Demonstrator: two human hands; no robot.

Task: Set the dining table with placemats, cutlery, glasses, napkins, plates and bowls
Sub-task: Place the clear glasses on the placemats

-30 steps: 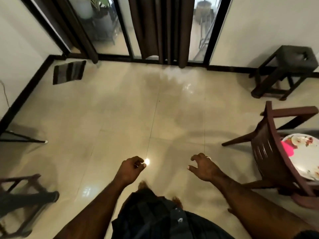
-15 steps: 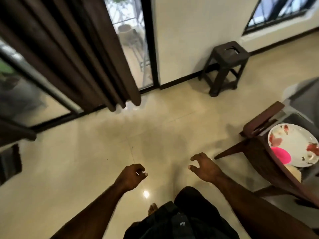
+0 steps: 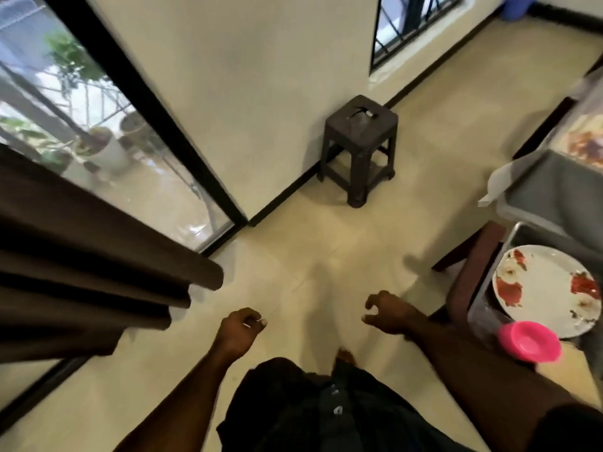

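A dining table under a grey cover runs along the right edge, a floral plate and a pink bowl already set at its near corner, the bowl just beside the plate. No cutlery, glasses or napkins show, so most of the setting appears left. Left hand and right hand hang loosely curled and empty over the floor.

Left hand: empty, fingers curled loosely inward, forearm extended forward.
Right hand: empty, fingers hooked loosely, thumb apart, forearm extended forward.
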